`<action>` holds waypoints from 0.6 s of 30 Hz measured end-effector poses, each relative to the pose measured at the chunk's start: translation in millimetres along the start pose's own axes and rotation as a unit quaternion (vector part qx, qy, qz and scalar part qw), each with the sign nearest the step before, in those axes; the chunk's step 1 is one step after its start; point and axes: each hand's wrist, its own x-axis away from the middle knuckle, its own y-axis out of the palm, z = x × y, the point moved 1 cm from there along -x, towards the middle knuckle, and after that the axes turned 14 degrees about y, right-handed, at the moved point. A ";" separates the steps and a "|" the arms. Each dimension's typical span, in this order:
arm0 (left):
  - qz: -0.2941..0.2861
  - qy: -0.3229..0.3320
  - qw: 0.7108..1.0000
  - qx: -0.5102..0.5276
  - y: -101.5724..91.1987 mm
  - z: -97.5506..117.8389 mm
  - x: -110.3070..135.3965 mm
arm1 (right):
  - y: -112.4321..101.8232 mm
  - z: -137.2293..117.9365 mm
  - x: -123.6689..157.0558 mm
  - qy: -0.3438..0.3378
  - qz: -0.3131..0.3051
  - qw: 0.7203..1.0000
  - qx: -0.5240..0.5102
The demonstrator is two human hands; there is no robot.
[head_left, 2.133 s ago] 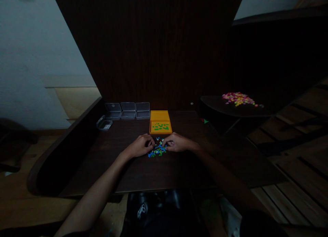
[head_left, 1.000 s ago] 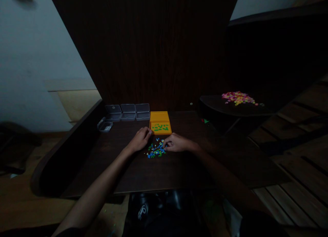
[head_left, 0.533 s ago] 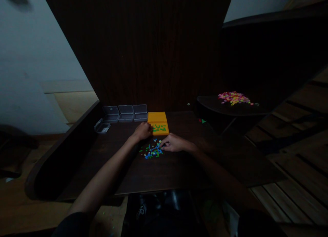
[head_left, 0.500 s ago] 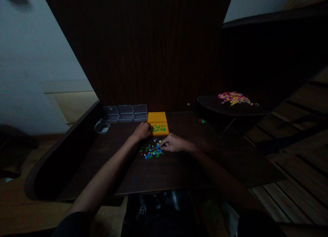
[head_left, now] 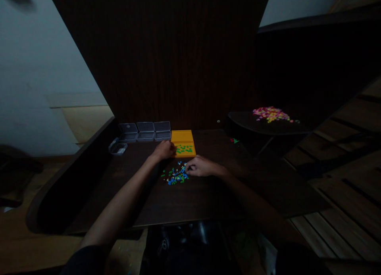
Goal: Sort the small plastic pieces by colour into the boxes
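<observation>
My left hand (head_left: 164, 150) has its fingers curled at the left edge of an open yellow box (head_left: 182, 135). What those fingers hold, if anything, is hidden. Green pieces (head_left: 183, 149) lie spread in the near half of the box. My right hand (head_left: 201, 166) reaches in from the right, thumb and fingers drawn together at the edge of a pile of small blue, green and white pieces (head_left: 176, 175). Whatever is between its fingertips is too small and dark to name. The pile lies loose on the dark tabletop, just in front of the box.
Several clear plastic cases (head_left: 145, 136) stand with raised lids along the back left. A smaller clear box (head_left: 118, 148) sits in front of them. Pink and yellow pieces (head_left: 272, 114) are heaped on a corner shelf (head_left: 247, 122). Red and green bits (head_left: 235, 140) lie below it.
My left hand has shifted very slightly left along the box edge. My right hand stays at the pile with its fingers together. The whole view has drifted a little.
</observation>
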 end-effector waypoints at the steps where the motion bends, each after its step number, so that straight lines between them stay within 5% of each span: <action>1: 0.004 -0.001 1.000 -0.003 -0.3 0.6 -0.1 | -0.2 -0.3 0.2 0.003 0.000 1.000 0.001; 8: 0.045 0.014 0.999 -0.011 -3.6 10.6 5.6 | -0.8 -1.4 1.9 0.014 0.003 1.000 -0.007; 13: 0.097 0.101 0.987 0.081 -3.2 26.8 25.6 | -3.2 -2.5 2.3 0.036 0.005 0.999 -0.003; 18: 0.026 0.144 0.958 0.246 8.3 43.0 50.0 | -5.7 5.0 1.8 0.021 0.046 0.999 -0.020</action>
